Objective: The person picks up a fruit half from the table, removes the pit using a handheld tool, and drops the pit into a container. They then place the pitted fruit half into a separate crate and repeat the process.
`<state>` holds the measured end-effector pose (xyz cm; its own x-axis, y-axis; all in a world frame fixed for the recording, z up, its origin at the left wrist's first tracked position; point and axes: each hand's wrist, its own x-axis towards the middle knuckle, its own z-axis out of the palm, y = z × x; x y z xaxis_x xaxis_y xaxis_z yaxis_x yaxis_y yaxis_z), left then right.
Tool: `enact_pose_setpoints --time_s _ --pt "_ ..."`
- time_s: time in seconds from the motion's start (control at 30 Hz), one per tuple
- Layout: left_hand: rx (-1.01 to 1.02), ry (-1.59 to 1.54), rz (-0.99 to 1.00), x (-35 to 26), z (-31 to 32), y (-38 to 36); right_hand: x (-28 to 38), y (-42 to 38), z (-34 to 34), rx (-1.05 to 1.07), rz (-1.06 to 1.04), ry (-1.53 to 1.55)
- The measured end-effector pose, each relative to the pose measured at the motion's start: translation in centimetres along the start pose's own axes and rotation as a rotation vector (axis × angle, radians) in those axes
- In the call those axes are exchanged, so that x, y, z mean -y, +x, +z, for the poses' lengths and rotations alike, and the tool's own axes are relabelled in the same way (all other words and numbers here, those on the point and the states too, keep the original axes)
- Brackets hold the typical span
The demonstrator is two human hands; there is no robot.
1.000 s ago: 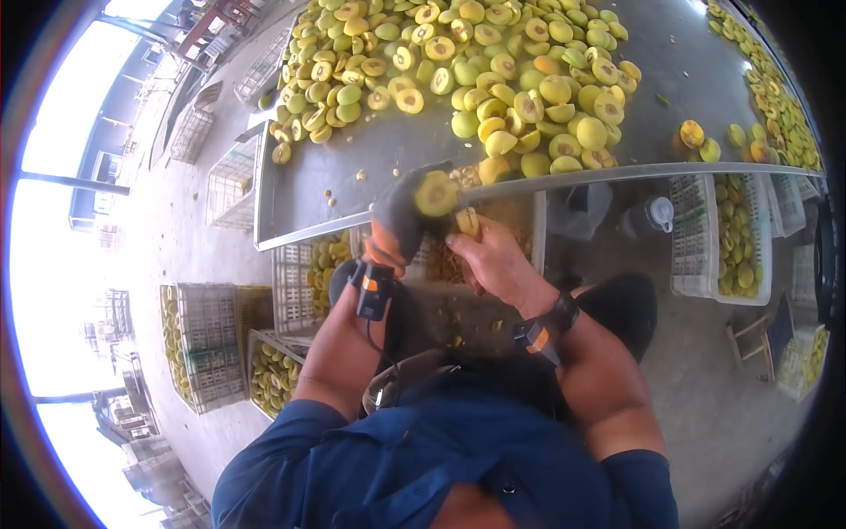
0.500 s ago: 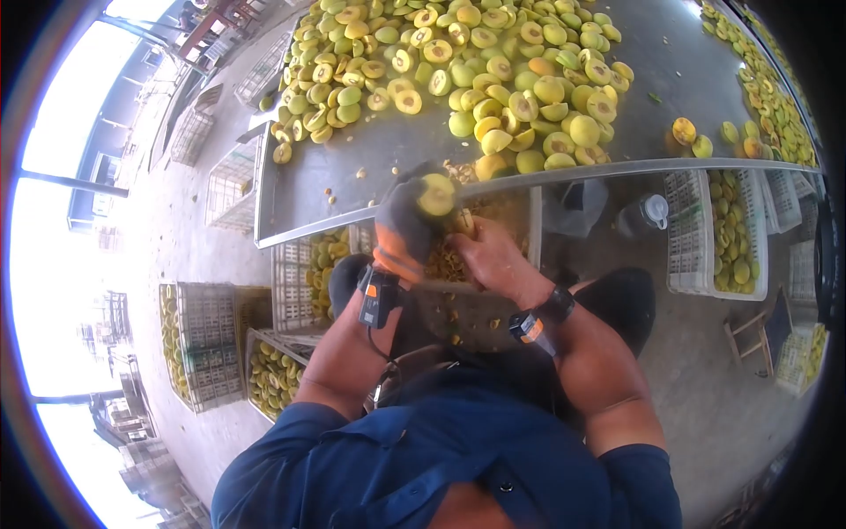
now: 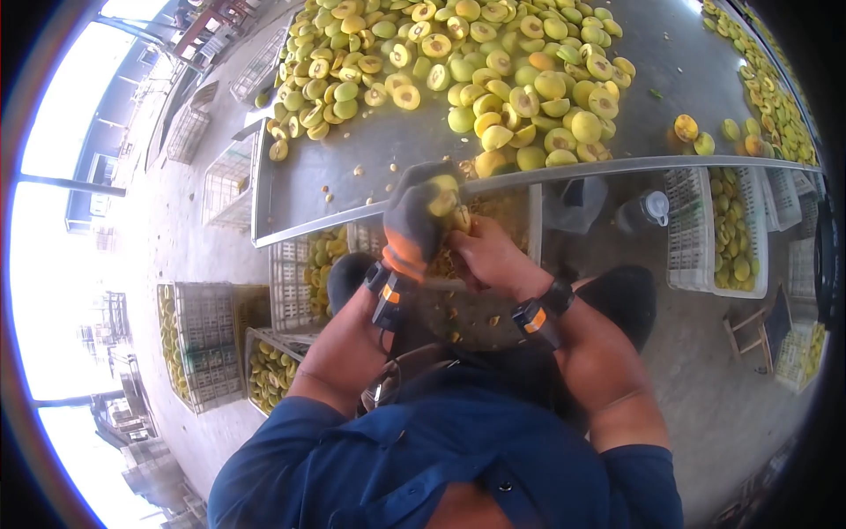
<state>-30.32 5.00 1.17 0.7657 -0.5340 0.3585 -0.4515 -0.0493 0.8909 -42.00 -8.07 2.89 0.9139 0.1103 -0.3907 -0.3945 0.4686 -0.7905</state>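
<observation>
My left hand (image 3: 412, 216), in a grey and orange glove, is closed on a yellow-green fruit (image 3: 443, 196) at the metal table's front edge. Close against it on the right, my bare right hand (image 3: 490, 252) has its fingers wrapped round something small and yellowish that meets the fruit; its shape is mostly hidden. Beyond both hands, halved and whole fruits (image 3: 493, 88) lie piled on the metal table (image 3: 388, 150). Below the hands, a crate (image 3: 535, 225) holds small yellowish pieces.
Crates of fruit stand at the lower left (image 3: 207, 344) and at the right (image 3: 696, 256). A clear plastic jug (image 3: 648, 210) and a plastic bag (image 3: 575, 207) are under the table edge. A small wooden stool (image 3: 749, 326) stands at the right.
My left hand has turned and shifted slightly right, tilting the fruit so its cut face shows less. My right hand stays close beside it, its fingers nearer the fruit.
</observation>
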Motion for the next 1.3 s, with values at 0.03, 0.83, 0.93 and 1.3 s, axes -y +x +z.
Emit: enact_pose_setpoints --time_s 0.03,0.83,0.93,1.3 --pt "0.008 0.079 0.044 -0.2 0.1 0.3 0.1 0.1 0.0 -0.021 -0.016 -0.026" --pt "-0.021 0.677 0.268 0.8 0.0 1.6 -0.6 0.5 -0.4 0.029 -0.254 -0.415" --pt "0.07 0.428 0.239 -0.6 0.0 1.8 0.7 -1.0 -0.4 0.2 0.094 -0.044" --pt "0.034 0.474 0.239 0.5 -4.8 1.4 0.8 -2.3 1.2 0.298 0.055 -0.149"
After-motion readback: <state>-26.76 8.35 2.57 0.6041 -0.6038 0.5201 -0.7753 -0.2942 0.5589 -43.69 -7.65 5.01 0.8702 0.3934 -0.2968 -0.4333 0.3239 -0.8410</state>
